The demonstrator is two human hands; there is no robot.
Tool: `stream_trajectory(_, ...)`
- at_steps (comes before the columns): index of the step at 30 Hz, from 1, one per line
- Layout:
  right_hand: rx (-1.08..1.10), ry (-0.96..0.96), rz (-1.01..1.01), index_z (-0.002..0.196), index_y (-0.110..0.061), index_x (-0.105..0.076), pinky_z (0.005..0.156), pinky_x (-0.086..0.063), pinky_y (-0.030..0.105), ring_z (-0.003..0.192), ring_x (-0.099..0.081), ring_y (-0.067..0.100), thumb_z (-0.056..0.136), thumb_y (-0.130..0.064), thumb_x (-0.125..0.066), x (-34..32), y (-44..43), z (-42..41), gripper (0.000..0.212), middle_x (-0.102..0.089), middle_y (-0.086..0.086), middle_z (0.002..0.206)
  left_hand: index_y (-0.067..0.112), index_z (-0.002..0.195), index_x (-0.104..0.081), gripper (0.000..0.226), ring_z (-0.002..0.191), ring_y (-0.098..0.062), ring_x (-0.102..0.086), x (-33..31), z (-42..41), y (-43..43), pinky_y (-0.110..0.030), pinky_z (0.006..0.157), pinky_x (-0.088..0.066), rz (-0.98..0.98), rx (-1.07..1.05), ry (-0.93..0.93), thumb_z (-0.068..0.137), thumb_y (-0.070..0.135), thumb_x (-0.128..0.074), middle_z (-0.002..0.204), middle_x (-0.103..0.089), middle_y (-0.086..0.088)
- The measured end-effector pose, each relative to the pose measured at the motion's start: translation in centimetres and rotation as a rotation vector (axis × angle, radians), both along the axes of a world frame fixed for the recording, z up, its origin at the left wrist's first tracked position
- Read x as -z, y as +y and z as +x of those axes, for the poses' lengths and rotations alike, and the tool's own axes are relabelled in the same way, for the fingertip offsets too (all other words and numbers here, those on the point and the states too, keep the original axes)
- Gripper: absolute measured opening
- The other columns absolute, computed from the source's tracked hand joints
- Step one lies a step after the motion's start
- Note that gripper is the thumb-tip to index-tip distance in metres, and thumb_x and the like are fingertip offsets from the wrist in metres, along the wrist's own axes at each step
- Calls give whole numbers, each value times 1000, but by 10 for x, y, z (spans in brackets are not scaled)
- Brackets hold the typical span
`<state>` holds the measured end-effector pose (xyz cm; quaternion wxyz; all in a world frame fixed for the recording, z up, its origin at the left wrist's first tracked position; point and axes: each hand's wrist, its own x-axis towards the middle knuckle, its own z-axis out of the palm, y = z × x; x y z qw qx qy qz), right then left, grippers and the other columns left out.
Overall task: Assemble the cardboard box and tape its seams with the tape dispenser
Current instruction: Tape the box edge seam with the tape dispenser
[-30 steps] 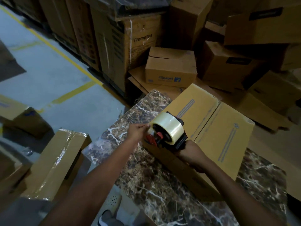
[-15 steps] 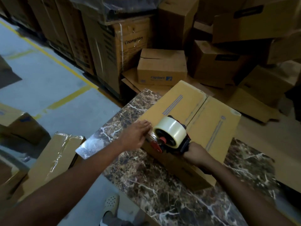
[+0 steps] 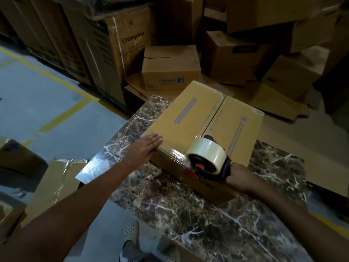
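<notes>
A pale perforated shoe (image 3: 130, 233) is showing at 6 o'clock, under the near edge of the brown marbled counter (image 3: 188, 214). Above it, at about 4 o'clock, the right grip (image 3: 239, 178) is clamping its fingers round the handle of the red-and-black tape dispenser (image 3: 207, 161), whose clear roll is standing over the near edge of the cardboard box (image 3: 198, 118). At 9 o'clock from the dispenser, the left grip (image 3: 145, 150) is lying flat, fingers straight and together, pressing the box's near left corner. Glossy tape is shining along that edge between the two. The box is sitting closed on the counter, flaps meeting in a centre seam running toward 1 o'clock. Beyond, at 12 o'clock, a small Flipkart carton (image 3: 170, 70) is resting on flattened cardboard, with a tall Crompton carton (image 3: 122, 53) at 11 o'clock.
</notes>
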<state>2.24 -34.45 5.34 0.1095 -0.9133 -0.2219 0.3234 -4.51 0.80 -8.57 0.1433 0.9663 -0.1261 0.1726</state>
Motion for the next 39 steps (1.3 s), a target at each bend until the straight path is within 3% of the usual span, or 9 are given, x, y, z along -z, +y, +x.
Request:
stream_trajectory(7,9,-7,13,62,-14,-40,58,-27,35,58,-36,21,91,-21,-58,5,-7,0,34,-39,7,63,4,145,-32,79,141,-28,-34,-9,-8,-54,-38,118,-20,177,104,-16,86,47,-62,150,-41,-15)
stream_trajectory(13,4,-5,10,83,-1,-55,59,-30,34,63,-42,24,91,-25,-60,9,-9,-1,26,-45,11,74,10,132,-52,55,131,-27,-49,-3,6,-97,-46,107,-41,104,180,1,83,33,-60,136,-57,-11)
stream_trajectory(17,3,-4,18,74,-9,-55,62,-34,35,62,-42,23,91,-28,-62,9,-28,-1,26,-43,5,67,6,131,-58,51,131,-26,-49,-2,7,-95,-42,107,-40,87,157,-30,91,37,-55,138,-56,-11)
stream_trajectory(19,33,-7,101,92,-14,-67,70,-38,30,72,-50,18,91,-30,-66,5,-51,-3,16,-53,-4,76,5,132,-57,55,131,-26,-50,-5,7,-94,-41,107,-38,91,157,-13,89,39,-54,139,-55,-11)
stream_trajectory(22,21,-24,128,122,-28,-62,80,-46,30,95,-61,16,87,-24,-71,-1,-87,-12,36,-65,-4,106,5,136,-52,60,133,-27,-47,-9,4,-98,-43,108,-38,112,158,24,82,28,-65,141,-53,-12)
stream_trajectory(25,2,-93,-21,114,-17,-67,74,-46,37,89,-59,28,85,-22,-68,1,-100,-17,29,-63,12,98,2,136,-50,72,135,-29,-44,-12,-1,-108,-40,113,-28,156,112,34,72,20,-79,143,-50,-16)
stream_trajectory(31,-39,-127,-9,92,-28,-56,65,-37,34,75,-48,22,89,-25,-63,2,-98,-16,8,-42,-9,69,2,136,-52,66,136,-28,-43,-20,-2,-162,-40,115,-32,188,260,-22,84,39,-70,142,-51,-14)
stream_trajectory(35,-20,-150,13,94,-18,-64,62,-33,32,74,-49,21,89,-24,-63,2,-99,-20,8,-44,-6,70,3,124,-61,52,130,-28,-50,-12,1,-177,-36,112,-31,51,257,-49,78,21,-78,134,-59,-13)
stream_trajectory(39,45,-98,27,114,-22,-65,75,-53,41,87,-62,26,84,-39,-66,8,-119,-20,35,-65,9,96,7,136,-53,63,137,-23,-43,-11,1,-170,-38,112,-35,38,264,31,78,15,-76,145,-49,-7)
